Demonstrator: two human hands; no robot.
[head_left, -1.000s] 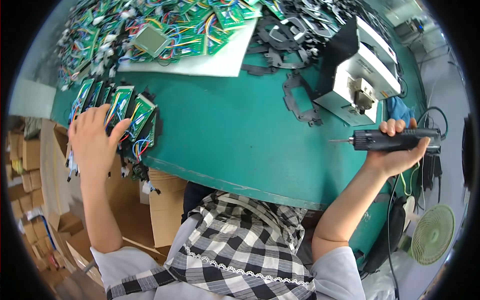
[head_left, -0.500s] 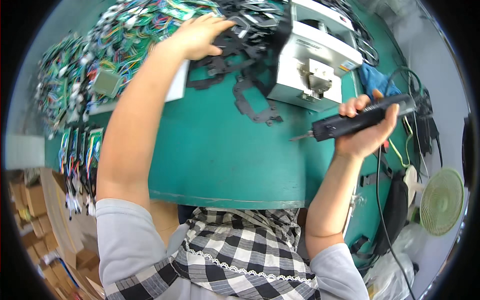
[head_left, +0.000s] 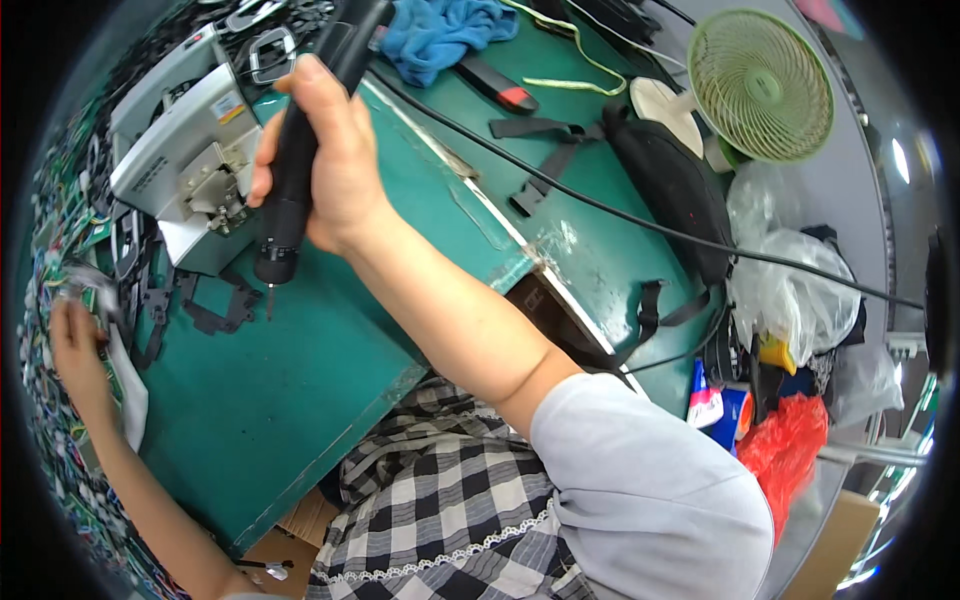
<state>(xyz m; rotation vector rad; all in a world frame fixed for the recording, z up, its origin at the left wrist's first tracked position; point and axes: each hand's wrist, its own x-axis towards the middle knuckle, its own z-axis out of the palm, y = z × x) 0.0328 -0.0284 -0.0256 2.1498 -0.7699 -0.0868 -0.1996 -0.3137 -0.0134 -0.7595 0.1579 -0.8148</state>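
Currently, the right hand (head_left: 338,165) is clamping its fingers around a black electric screwdriver (head_left: 290,190), which is pointing down over the green table (head_left: 270,400). The left hand (head_left: 80,360) is reaching among heaped circuit boards (head_left: 97,234), its fingers too blurred to judge.

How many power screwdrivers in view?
1: the black power screwdriver, gripped in the right hand over the green table. Others may be hidden in the clutter.
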